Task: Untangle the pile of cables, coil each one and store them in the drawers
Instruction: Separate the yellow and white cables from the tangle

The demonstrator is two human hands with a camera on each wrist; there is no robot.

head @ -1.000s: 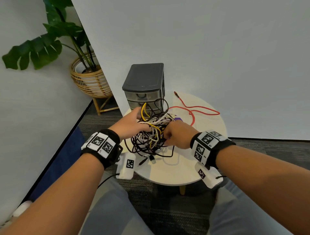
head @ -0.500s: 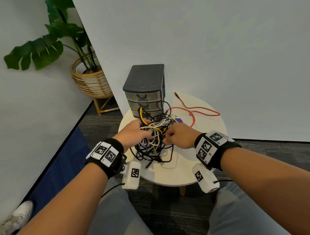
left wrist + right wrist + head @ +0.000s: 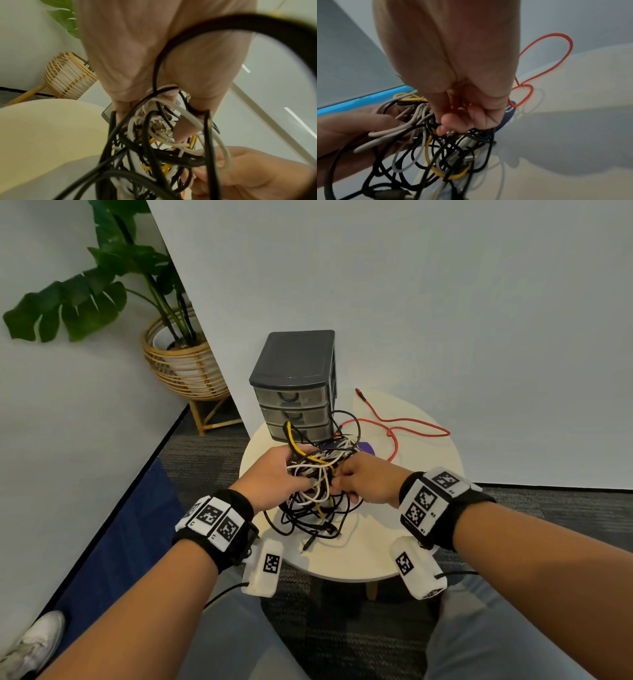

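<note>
A tangled pile of black, white and yellow cables (image 3: 318,491) hangs between both hands just above the round cream table (image 3: 421,529). My left hand (image 3: 274,474) grips the pile's left side, fingers curled into the strands (image 3: 159,121). On the right side, my right hand (image 3: 363,481) pinches strands with curled fingers (image 3: 450,125). A red cable (image 3: 394,426) trails from the pile across the table's far right. The grey three-drawer unit (image 3: 294,385) stands behind the pile with its drawers closed.
A purple object (image 3: 364,447) lies on the table behind the pile. A potted plant in a wicker basket (image 3: 181,364) stands on the floor at left. A white wall runs close behind the table. My knees are under the table's near edge.
Both hands have lifted the cable pile a little and drawn it toward me. More of the drawer unit's front now shows behind it.
</note>
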